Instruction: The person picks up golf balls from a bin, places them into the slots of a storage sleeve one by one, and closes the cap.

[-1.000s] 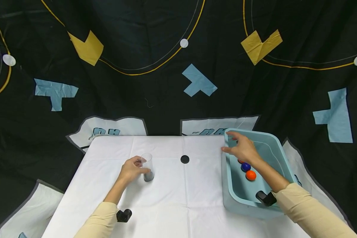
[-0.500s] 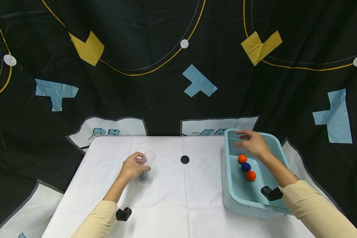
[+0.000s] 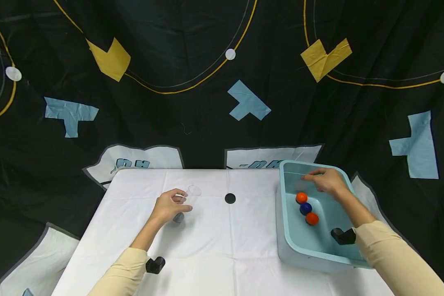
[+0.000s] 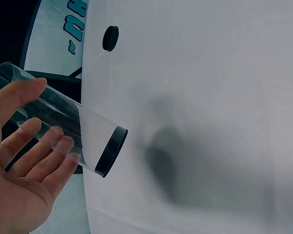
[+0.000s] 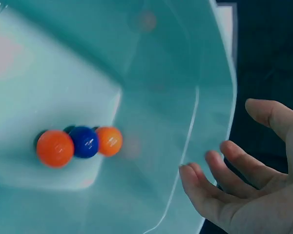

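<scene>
My left hand (image 3: 168,206) holds a clear plastic cylinder (image 4: 83,121) with a black base, thumb on one side and fingers on the other. The cylinder leans over, its open rim pointing up and to the right in the head view, and its base is close over the white table (image 3: 207,246). My right hand (image 3: 327,180) hovers over the far part of a light blue bin (image 3: 311,262), fingers relaxed and nothing in them. Inside the bin, an orange ball (image 3: 301,197), a blue ball (image 3: 305,208) and another orange ball (image 3: 312,218) lie in a row.
A thick black disc (image 3: 230,198) lies on the table between the cylinder and the bin. Behind the table hangs a black cloth (image 3: 192,123) with blue and yellow tape shapes. Each wrist carries a small black camera mount (image 3: 155,265).
The cylinder has gone from nearly upright to leaning, its rim swinging right and its base left. My right hand has moved rightward from the bin's left rim, uncovering the far orange ball.
</scene>
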Demonstrator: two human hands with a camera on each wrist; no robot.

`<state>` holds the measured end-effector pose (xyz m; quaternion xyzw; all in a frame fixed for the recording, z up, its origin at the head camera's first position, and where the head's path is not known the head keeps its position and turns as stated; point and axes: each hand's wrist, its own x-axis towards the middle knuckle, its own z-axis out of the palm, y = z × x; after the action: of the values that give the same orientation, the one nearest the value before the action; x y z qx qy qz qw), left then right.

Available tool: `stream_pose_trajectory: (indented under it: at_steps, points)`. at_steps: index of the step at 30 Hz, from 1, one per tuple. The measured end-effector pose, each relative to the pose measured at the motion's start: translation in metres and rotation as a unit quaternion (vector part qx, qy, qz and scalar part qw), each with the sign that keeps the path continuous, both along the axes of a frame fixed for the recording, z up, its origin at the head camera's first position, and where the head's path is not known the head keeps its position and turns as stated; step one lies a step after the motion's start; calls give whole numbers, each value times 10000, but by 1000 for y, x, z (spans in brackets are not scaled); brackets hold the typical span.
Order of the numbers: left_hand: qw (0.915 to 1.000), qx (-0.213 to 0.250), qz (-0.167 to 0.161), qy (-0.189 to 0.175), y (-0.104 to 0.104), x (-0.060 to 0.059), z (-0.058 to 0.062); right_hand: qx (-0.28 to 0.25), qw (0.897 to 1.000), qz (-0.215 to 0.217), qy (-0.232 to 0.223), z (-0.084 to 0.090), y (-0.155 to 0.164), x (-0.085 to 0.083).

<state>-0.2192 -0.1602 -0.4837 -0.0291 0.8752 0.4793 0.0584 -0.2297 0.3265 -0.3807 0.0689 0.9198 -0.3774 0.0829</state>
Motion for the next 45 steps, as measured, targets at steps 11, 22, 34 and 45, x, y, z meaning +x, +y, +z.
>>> stream_pose_trajectory:
  at_steps: [11,22,34,45]
  points:
    - [9998,-175,-72,100,4,2,0,-138,9892,-602,-1332,-27,24,-9]
    - [9992,-264,-141,259,5,3,-1,-86,9685,-774,-2365,-66,35,-21]
    - [9987,-392,-242,226,9,6,-2,-339,9437,-1530,-2913,-174,104,-70]
    - [9989,-357,-217,233,10,5,-2,-152,9503,-989,-2947,-101,38,-17]
